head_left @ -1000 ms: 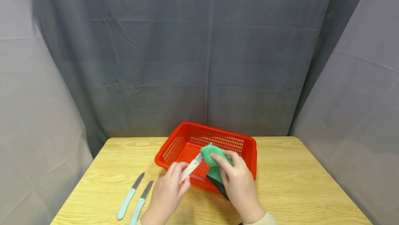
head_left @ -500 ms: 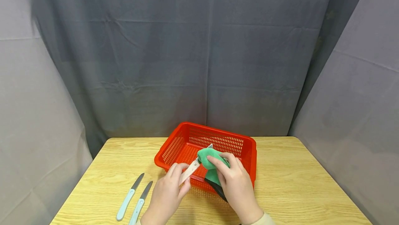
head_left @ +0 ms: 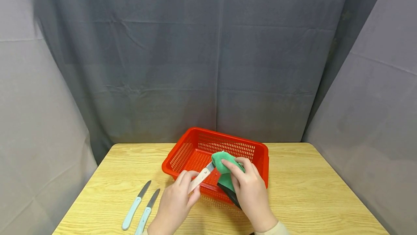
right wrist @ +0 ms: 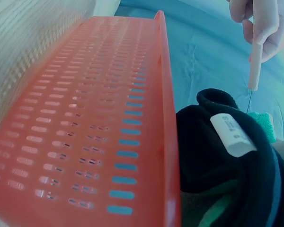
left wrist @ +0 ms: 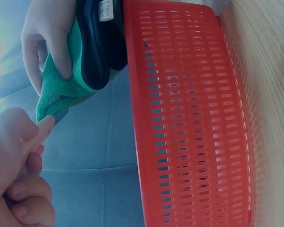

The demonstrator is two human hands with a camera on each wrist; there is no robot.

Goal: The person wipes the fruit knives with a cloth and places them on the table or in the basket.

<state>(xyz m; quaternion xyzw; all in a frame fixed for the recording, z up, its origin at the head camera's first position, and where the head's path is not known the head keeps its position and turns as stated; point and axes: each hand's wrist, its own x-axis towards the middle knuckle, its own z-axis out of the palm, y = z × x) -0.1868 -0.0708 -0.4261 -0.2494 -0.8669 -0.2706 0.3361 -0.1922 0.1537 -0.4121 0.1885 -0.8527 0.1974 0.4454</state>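
Observation:
My left hand point(head_left: 177, 198) grips a knife point(head_left: 200, 179) by its cream handle, the blade pointing up and away to the right. Around that blade my right hand point(head_left: 250, 188) pinches a folded green cloth point(head_left: 224, 164) with a black edge, which hides most of the metal. Both hands are above the near side of a red plastic basket point(head_left: 215, 133). In the left wrist view the cloth point(left wrist: 61, 90) covers the blade close to the handle's end. The right wrist view shows the cloth's black underside point(right wrist: 213, 142) with a white label and the pale knife handle point(right wrist: 257, 61) beyond.
Two small knives with light blue handles lie side by side on the wooden table at the left: the outer knife point(head_left: 131, 211) and the inner knife point(head_left: 144, 218). A grey curtain point(head_left: 163, 64) hangs behind the table point(head_left: 309, 191), with paler cloth at both sides.
The right hand with the cloth has slid down toward the knife's handle and then back up toward the tip. The left hand has stayed almost still.

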